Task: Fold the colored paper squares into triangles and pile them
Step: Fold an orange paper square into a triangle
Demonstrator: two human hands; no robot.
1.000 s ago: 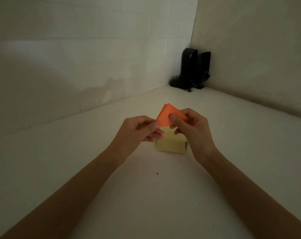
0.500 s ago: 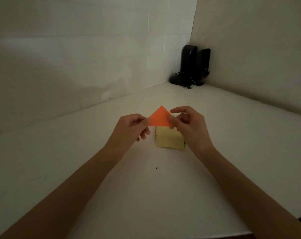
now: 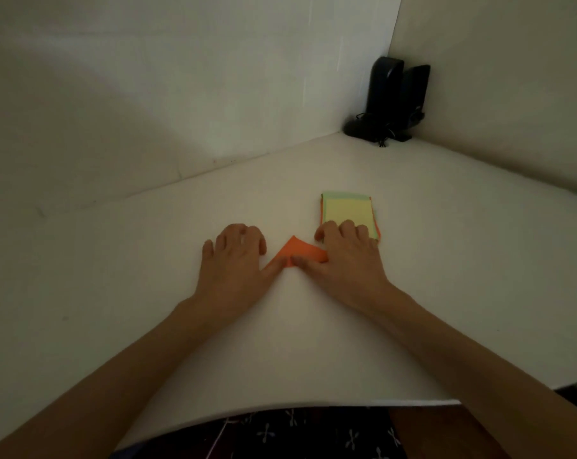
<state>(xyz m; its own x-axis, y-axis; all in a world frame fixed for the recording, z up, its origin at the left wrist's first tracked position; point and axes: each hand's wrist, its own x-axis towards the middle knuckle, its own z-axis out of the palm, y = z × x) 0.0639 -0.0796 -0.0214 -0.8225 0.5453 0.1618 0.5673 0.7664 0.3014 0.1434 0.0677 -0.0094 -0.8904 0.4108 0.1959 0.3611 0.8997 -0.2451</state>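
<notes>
left hand and right hand lie spread on the white table, thumbs pressing the folded orange paper triangle near the yellow-topped paper stack.

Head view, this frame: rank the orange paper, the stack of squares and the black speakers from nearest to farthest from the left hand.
1. The orange paper: touching the left hand's thumb, on its right.
2. The stack of squares: farther right, beyond the right hand.
3. The black speakers: far right corner.
</notes>
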